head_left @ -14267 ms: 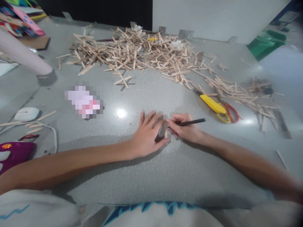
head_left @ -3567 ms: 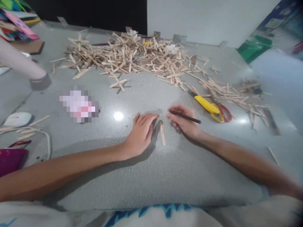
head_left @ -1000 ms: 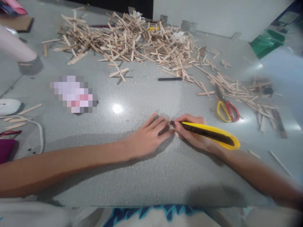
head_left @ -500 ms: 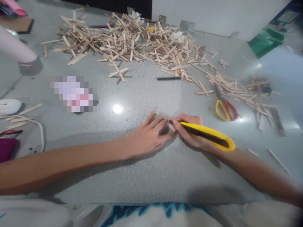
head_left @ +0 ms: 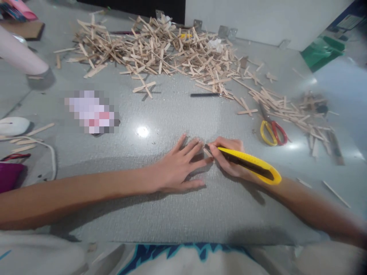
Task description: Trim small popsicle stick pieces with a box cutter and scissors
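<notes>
My left hand (head_left: 180, 165) lies flat on the grey table (head_left: 177, 214), fingers spread, pressing down a small wooden stick (head_left: 207, 152) whose end shows between both hands. My right hand (head_left: 229, 158) is closed around a yellow utility knife (head_left: 252, 165). The knife's tip rests at the stick, just beyond my left fingertips. Most of the stick is hidden under my fingers.
A large heap of wooden sticks (head_left: 160, 53) covers the far side, trailing right. A black pen (head_left: 205, 94) lies in front of it. Yellow-and-red scissors (head_left: 272, 130) lie to the right. A white mouse (head_left: 13, 125), a cable and another person's sleeve (head_left: 23, 57) are at left.
Earlier my right hand held a black pen; that pen now lies near the heap and the hand holds the yellow knife. In the last second my left fingers have spread wider.
</notes>
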### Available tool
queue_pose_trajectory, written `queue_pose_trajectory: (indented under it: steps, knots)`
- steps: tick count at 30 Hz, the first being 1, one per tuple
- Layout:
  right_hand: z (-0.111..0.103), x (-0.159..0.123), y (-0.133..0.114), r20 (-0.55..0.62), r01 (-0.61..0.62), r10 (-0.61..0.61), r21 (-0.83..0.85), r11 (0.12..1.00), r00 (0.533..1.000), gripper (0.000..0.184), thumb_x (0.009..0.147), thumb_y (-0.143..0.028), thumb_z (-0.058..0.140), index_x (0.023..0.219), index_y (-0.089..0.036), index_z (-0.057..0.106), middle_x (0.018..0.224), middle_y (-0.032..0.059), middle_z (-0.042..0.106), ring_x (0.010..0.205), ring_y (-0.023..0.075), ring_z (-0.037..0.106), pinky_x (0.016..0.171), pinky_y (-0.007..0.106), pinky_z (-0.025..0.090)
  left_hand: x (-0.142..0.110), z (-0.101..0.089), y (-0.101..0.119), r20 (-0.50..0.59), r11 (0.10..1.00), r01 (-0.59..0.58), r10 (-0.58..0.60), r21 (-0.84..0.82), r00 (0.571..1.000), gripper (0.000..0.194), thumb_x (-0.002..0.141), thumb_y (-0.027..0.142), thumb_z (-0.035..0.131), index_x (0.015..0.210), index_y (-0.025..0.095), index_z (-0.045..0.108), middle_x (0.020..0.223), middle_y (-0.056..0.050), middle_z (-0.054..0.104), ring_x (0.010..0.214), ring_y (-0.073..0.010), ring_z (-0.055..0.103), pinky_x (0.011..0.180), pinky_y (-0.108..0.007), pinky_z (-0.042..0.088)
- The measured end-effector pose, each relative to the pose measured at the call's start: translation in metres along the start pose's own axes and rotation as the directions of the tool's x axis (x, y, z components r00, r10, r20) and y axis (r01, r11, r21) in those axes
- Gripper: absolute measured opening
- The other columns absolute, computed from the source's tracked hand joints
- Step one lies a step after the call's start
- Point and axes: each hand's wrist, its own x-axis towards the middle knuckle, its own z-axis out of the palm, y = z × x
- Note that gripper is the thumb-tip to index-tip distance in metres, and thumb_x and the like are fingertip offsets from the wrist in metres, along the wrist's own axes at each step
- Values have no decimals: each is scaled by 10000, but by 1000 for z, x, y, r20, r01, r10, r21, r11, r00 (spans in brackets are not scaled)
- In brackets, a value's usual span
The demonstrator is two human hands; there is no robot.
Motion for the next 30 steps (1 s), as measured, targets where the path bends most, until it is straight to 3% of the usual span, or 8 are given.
queue_pose_trajectory:
  steps: [7,22,30]
  knots:
    - [0,-2,5,1,20,-20,-7,1000,1000,324,1135,-277,571,812,-252,583,665,-29,592,549,137,544,574,332,426,-1,-1,0,-13,1000,-1,1,4,1000,697,1128,601,546,1716,244,437,1784,-213,391,1703,-455,288,1375,-782,132]
    - [-2,-2,3,-3,51,-51,15,999,999,330,1132,-295,569,807,-239,556,671,-45,566,552,115,514,571,288,416,-2,-4,1,40,1000,18,-18,7,999,647,1155,502,505,1731,226,404,1794,-268,347,1699,-482,274,1311,-868,102]
    - [-5,-3,3,11,22,-22,10,1000,1000,360,1140,-345,556,791,-257,570,651,-28,576,543,142,517,559,324,427,-2,-6,1,31,1000,19,-20,13,999,627,1149,464,511,1719,218,424,1781,-261,366,1692,-484,284,1310,-868,109]
